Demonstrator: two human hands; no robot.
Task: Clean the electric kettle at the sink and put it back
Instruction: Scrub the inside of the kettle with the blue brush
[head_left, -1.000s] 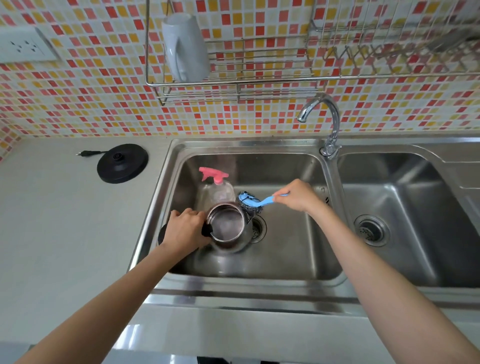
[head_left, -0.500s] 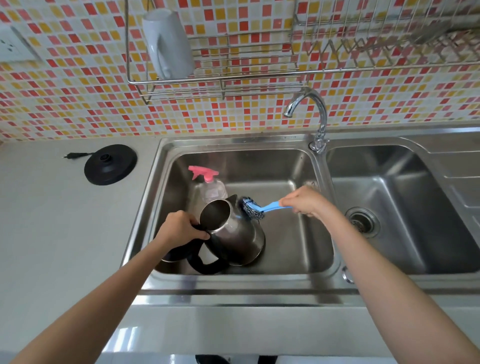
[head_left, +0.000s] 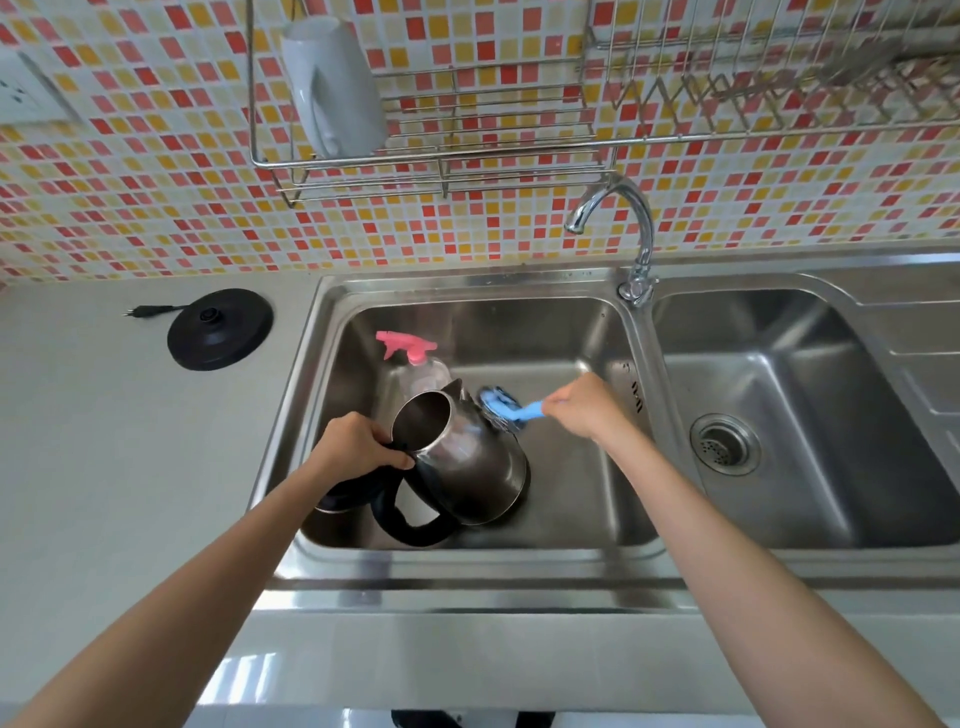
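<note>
Head view: the kettle (head_left: 467, 457) lies tilted in the left basin (head_left: 571, 499), its open mouth turned up toward the camera and its bottom resting on the basin floor. The left hand (head_left: 358, 441) grips it where the handle (head_left: 410, 525) meets the rim, fingers curled tight. Its fingertips are tucked out of sight. The lid (head_left: 340, 499) hangs open below that hand, mostly hidden by the wrist. The right hand (head_left: 582, 402) is closed round the blue stem of a scrubber (head_left: 511, 408), whose head presses the kettle's far side and is blurred. How those fingers lie under the hand cannot be told. A spray bottle (head_left: 415, 358) stands just behind the kettle, which hides its lower body. On the counter left of the sink sits the black base (head_left: 221, 328). A white mug (head_left: 332, 85) rests in the wall rack, and a socket (head_left: 21, 96) is cut off at the left edge.
</note>
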